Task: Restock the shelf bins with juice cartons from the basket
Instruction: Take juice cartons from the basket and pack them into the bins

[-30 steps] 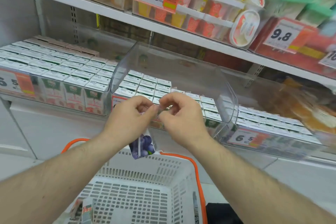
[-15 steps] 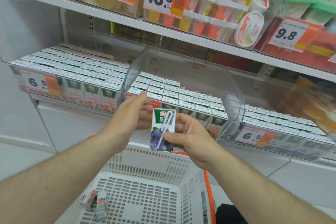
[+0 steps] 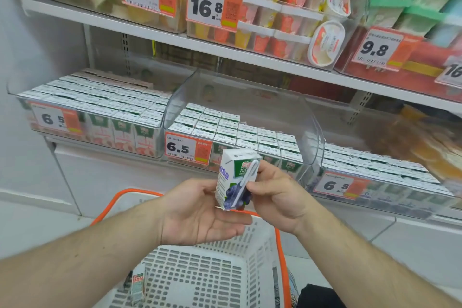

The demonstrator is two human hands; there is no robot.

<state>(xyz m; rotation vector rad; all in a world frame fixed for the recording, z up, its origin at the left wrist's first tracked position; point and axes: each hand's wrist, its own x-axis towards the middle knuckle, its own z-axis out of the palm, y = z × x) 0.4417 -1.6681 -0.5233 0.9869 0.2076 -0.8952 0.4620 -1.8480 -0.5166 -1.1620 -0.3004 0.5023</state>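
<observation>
**Holding a carton over the basket**

Standing at the shelf, a person holds one small juice carton (image 3: 236, 180) upright between both hands, above the far rim of a white basket (image 3: 212, 275) with orange handles (image 3: 120, 197). The right hand (image 3: 277, 197) pinches the carton, thumb on its front by the white straw (image 3: 243, 184), fingers curled behind its right edge. The left hand (image 3: 200, 212) lies palm up, fingers spread and relaxed, its fingertips touching the carton's lower left side; it cups rather than clamps. The carton shows a green band near the top and dark blue fruit at the bottom.

Down in the basket, near its left wall, another carton (image 3: 138, 282) stands slightly tilted; whether more lie under the left forearm I cannot tell.

Behind the hands, three clear bins sit side by side on the lower shelf. The middle bin (image 3: 310, 127) is directly beyond the held carton; its rows of white-topped cartons fill the front half, and its back part shows bare plastic. The left bin (image 3: 15, 92) is packed nearly to the back with cartons with pinkish fronts. The right bin (image 3: 375, 197) holds more rows, partly blurred. Each carries a 6.5 price tag (image 3: 181, 149) on its front.

On the upper shelf (image 3: 150, 32) stand cups and packets behind tags reading 9.9, 16.8 and 9.8.
</observation>
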